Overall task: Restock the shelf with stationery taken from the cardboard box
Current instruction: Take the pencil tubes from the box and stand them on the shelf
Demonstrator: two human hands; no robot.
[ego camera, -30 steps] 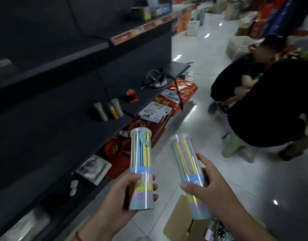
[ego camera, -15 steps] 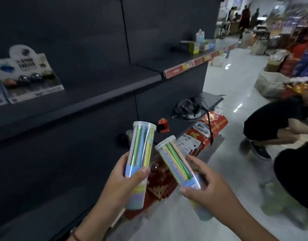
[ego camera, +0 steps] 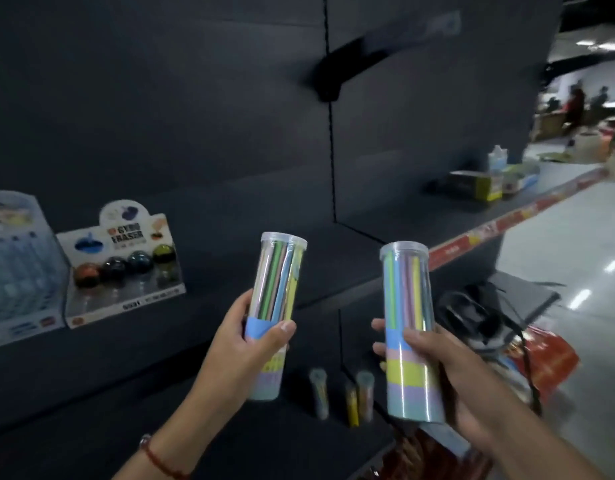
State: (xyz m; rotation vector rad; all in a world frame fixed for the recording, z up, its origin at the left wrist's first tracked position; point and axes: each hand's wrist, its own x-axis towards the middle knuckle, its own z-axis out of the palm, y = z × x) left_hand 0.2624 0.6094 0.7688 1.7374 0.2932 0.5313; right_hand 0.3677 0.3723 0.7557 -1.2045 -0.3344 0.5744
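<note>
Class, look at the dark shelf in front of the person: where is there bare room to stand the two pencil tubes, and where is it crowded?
Bare shelf runs from the gyro eraser display box rightwards to the small boxes at the far end. The shelf's left end is crowded: the display box stands beside a blue pack. On the lower shelf, three small tubes stand between the hands.

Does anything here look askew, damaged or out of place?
One oddity: a black headset with tangled cable lies on the lower dark shelf among stock. The clear pencil tubes look intact and capped.
</note>
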